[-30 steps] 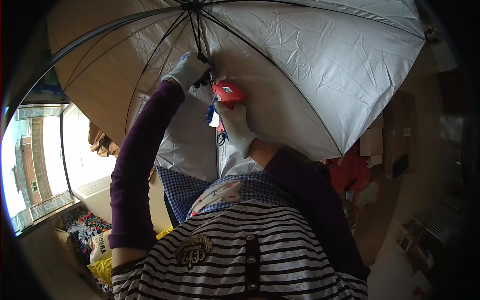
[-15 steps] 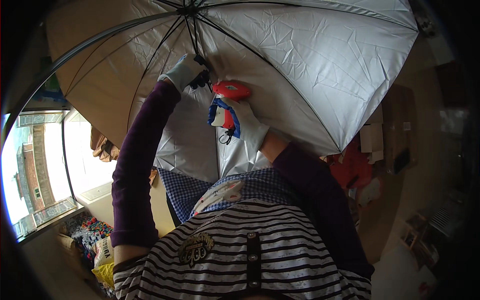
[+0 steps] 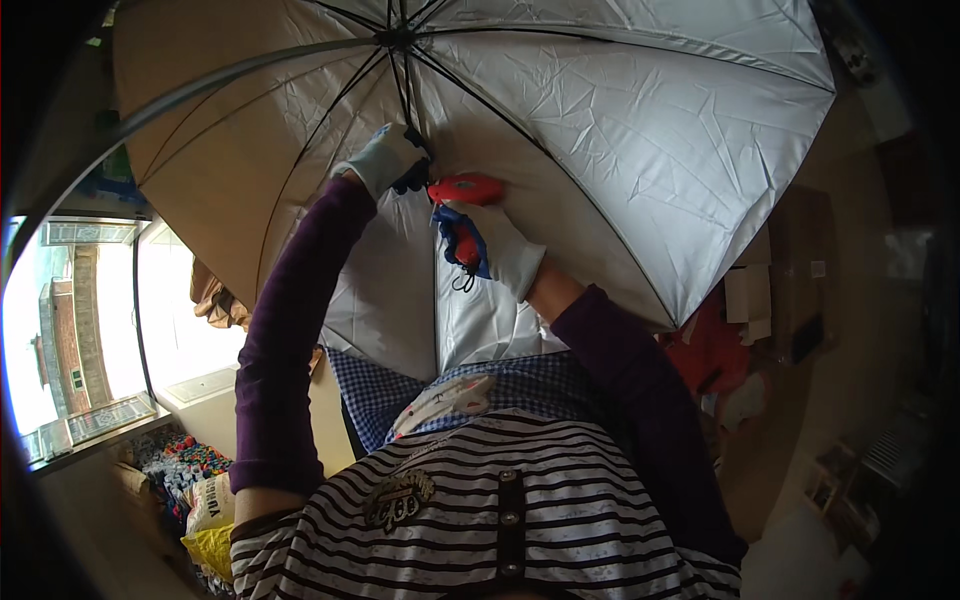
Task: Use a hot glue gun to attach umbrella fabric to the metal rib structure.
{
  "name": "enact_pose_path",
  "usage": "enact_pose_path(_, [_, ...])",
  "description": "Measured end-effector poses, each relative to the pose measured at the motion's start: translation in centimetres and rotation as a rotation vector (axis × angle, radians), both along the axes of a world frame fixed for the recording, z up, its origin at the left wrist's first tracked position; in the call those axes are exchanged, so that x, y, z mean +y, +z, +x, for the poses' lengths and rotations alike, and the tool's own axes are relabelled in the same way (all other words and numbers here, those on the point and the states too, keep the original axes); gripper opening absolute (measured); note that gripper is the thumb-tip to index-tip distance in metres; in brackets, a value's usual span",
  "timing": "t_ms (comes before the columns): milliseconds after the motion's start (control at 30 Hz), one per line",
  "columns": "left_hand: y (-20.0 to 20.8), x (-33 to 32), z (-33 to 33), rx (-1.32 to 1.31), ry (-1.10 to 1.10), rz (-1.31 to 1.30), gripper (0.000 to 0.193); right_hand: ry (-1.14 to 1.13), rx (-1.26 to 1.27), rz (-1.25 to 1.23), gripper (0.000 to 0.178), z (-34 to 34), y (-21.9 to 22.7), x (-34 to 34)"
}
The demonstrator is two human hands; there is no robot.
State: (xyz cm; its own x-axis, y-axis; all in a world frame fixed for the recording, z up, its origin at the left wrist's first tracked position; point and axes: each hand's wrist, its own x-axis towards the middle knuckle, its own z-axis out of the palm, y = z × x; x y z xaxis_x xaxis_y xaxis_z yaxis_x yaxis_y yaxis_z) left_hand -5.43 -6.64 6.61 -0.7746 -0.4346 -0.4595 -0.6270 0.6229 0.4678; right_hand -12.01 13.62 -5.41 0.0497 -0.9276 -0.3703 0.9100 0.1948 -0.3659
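Note:
The open umbrella [image 3: 620,130] shows its silvery underside, with black ribs fanning out from the hub. My left hand [image 3: 388,160], in a white glove with dark blue palm and fingers, is closed around a black umbrella rib below the hub. Just below and to its right, my right hand [image 3: 495,245], gloved alike, grips a red hand-held tool [image 3: 468,188] with a rounded head and a black cord loop dangling beneath. The tool's tip is close to my left fingers and the rib; whether they touch cannot be made out. What lies inside my left fingers is hidden.
The umbrella's curved grey shaft [image 3: 220,80] arcs from the hub toward the left. A bright window [image 3: 80,340] stands at left, above a heap of colourful cloth [image 3: 185,465] and a yellow bag [image 3: 210,550]. A red item [image 3: 705,345] and cartons lie at right.
The hub and both hands sit slightly lower in view. My left hand has shifted right, nearer the tool, and my right fingers have curled tighter around its handle.

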Motion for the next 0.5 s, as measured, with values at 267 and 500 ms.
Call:
enact_pose_path(267, [3.8,-12.0,7.8,-0.459,-0.375,-0.853,0.026,-0.297,0.793,-0.246,0.015,-1.3,7.0,-1.3])
enact_pose_path(500, [3.0,2.6,2.9,0.544,0.51,-0.981,0.053,-0.453,0.639,-0.052,0.017,-2.2,2.4,-2.6])
